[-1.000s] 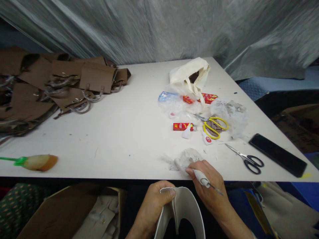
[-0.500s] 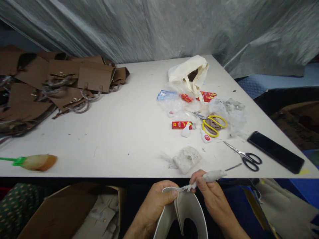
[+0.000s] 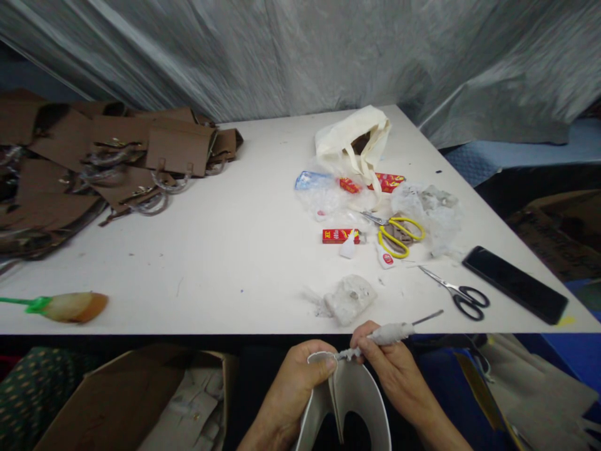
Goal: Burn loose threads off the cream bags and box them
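At the table's front edge my left hand (image 3: 300,376) pinches the upper edge of an off-white bag piece (image 3: 369,394), its thumb on a folded seam. The piece curves open downward and its lower part leaves the frame. My right hand (image 3: 389,357) closes round a slim tool (image 3: 392,333) with a lumpy, whitish wrapped grip and a thin metal rod pointing right. The tool's left end meets the bag edge beside my left thumb; its exact contact is hidden. A whitish lump in clear plastic (image 3: 351,299) lies on the table just beyond.
Brown handbags (image 3: 181,147) are piled at left, near a bottle with a green nozzle (image 3: 70,307). To the right lie yellow-handled scissors (image 3: 399,235), black-handled scissors (image 3: 467,299), a phone (image 3: 516,285), a red box (image 3: 334,236) and a cream cloth bag (image 3: 345,134). Below stands a carton (image 3: 117,401).
My right hand and the tool have shifted slightly left, toward my left hand. My left hand keeps its hold on the bag piece. The view has moved a little.
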`<move>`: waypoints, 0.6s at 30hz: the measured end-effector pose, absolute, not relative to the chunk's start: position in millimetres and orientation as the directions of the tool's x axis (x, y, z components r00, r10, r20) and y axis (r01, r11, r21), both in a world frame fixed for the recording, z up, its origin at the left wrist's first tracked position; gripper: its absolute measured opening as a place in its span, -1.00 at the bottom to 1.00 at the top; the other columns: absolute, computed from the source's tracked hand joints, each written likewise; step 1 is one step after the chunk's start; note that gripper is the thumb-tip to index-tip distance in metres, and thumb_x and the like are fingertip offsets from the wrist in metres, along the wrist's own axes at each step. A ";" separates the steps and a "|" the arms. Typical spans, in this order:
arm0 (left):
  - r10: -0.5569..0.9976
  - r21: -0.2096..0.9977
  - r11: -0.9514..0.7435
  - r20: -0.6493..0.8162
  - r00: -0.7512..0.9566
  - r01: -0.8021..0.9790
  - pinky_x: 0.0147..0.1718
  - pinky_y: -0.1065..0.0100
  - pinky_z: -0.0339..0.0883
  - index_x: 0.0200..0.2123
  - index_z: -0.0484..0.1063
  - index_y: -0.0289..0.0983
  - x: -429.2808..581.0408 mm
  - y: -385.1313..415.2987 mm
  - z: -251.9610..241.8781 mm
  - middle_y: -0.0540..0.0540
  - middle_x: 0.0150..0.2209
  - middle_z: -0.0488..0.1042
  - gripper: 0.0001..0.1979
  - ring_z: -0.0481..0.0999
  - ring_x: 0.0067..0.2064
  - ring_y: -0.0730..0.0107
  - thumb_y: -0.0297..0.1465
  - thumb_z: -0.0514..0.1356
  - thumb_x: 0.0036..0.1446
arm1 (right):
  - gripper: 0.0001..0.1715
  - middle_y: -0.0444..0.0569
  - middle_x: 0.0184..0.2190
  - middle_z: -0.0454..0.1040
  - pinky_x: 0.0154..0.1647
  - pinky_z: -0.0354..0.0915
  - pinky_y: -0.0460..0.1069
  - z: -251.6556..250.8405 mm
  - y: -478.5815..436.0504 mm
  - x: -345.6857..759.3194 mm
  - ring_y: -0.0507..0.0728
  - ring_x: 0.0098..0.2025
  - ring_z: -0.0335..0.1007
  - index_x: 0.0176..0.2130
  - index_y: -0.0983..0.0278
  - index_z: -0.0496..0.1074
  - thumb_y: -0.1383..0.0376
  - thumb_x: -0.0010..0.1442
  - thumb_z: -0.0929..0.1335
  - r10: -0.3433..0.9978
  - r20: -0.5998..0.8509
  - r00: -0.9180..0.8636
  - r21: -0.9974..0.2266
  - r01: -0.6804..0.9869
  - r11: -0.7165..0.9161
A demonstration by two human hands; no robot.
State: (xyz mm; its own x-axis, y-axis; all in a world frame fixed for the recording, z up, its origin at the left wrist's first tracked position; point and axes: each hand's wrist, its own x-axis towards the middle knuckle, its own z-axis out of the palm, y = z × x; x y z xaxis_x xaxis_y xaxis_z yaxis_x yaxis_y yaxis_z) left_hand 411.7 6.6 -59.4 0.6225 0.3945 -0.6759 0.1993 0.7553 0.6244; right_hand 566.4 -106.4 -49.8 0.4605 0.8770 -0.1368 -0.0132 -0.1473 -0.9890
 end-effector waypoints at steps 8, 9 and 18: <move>0.400 0.534 0.842 -0.708 0.582 0.071 -0.53 0.41 0.18 -0.45 0.50 -0.33 416.0 3.4 -61.7 0.00 -0.60 0.45 -0.62 0.34 -0.58 0.47 -0.29 0.54 -0.29 | -0.60 -0.09 -0.36 0.48 -0.24 0.31 -0.03 -45.4 -113.0 564.2 0.10 -0.29 0.41 -0.29 0.23 0.47 0.08 0.51 0.26 0.916 0.111 0.386 -0.958 0.288 -0.005; 0.396 0.523 0.851 -0.709 0.584 0.057 -0.53 0.42 0.18 -0.45 0.50 -0.33 416.1 3.4 -60.5 -0.01 -0.60 0.45 -0.62 0.34 -0.58 0.47 -0.30 0.54 -0.31 | -0.63 -0.08 -0.34 0.51 -0.21 0.31 -0.01 -42.5 -115.2 564.7 0.11 -0.26 0.42 -0.28 0.22 0.48 0.11 0.51 0.28 0.930 0.189 0.314 -0.922 0.383 0.059; 0.412 0.552 0.834 -0.657 0.631 0.030 -0.48 0.40 0.22 -0.43 0.48 -0.32 410.4 -5.3 -51.9 -0.01 -0.58 0.46 -0.66 0.37 -0.54 0.45 -0.31 0.53 -0.20 | -0.72 -0.08 -0.41 0.58 -0.26 0.36 0.03 -32.5 -133.1 567.0 0.12 -0.34 0.44 -0.09 0.19 0.50 0.10 0.50 0.28 0.834 0.513 0.204 -0.772 0.534 0.344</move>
